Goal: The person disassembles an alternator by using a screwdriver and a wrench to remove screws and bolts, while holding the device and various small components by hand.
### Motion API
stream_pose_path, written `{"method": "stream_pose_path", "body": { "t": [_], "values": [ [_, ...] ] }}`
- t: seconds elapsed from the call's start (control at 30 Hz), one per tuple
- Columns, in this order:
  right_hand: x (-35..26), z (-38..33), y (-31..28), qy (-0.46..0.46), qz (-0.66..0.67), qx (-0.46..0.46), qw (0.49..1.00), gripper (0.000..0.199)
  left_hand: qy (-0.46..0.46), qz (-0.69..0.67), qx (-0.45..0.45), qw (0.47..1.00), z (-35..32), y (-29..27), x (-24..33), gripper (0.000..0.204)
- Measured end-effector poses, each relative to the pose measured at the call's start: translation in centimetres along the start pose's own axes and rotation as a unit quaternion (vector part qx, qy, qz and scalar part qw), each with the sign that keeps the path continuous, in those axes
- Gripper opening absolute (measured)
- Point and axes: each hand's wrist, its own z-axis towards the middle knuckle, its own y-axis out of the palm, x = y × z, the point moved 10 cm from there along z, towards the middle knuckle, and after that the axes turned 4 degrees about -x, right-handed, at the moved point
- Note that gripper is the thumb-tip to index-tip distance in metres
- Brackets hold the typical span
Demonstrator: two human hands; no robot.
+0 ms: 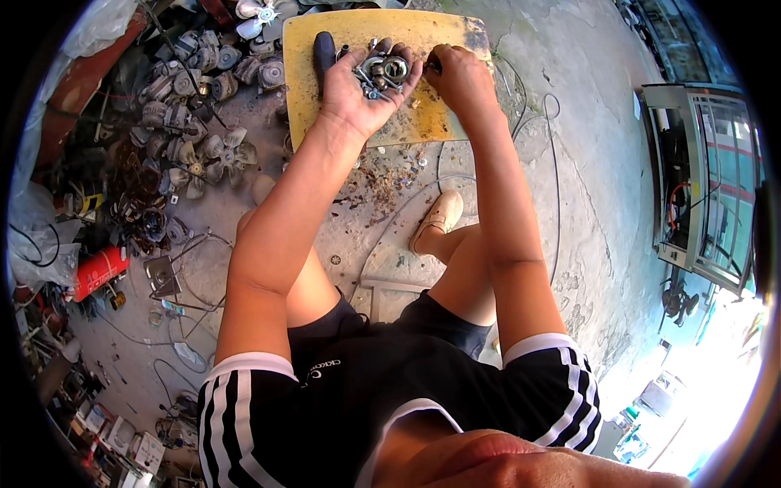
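Observation:
My left hand (351, 99) is turned palm up over a yellow board, its fingers curled up around a heap of small metal parts. Screws (373, 94) and shiny metal rings (394, 70) lie mixed together in that palm. Just to the right, my right hand (462, 77) is closed, back upward, fingertips bent toward the board. A dark bit shows at its fingers, too small to make out. Beside the left fingers a dark rounded handle (325, 54) rests on the board; its lower end is hidden behind my hand.
The worn yellow board (305, 102) stands low before my knees. Piles of small motors (183, 85) and a fan blade (231, 154) crowd the floor at left, with a red cylinder (99, 272). Cables (556, 163) cross the concrete. A glass-fronted cabinet (691, 187) stands at right.

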Motion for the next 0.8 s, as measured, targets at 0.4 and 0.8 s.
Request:
{"method": "stream_pose_path", "body": {
  "t": [0.4, 0.8],
  "values": [
    [-3.0, -0.6, -4.8, -0.002, 0.373, -0.149, 0.916, 0.03, -0.024, 0.048, 0.001, 0.999, 0.4, -0.7, -1.5, 0.034],
    [1.5, -1.8, -1.2, 0.043, -0.018, -0.048, 0.998, 0.017, 0.004, 0.023, 0.05, 0.998, -0.2, 0.3, -1.7, 0.029]
  ]
}}
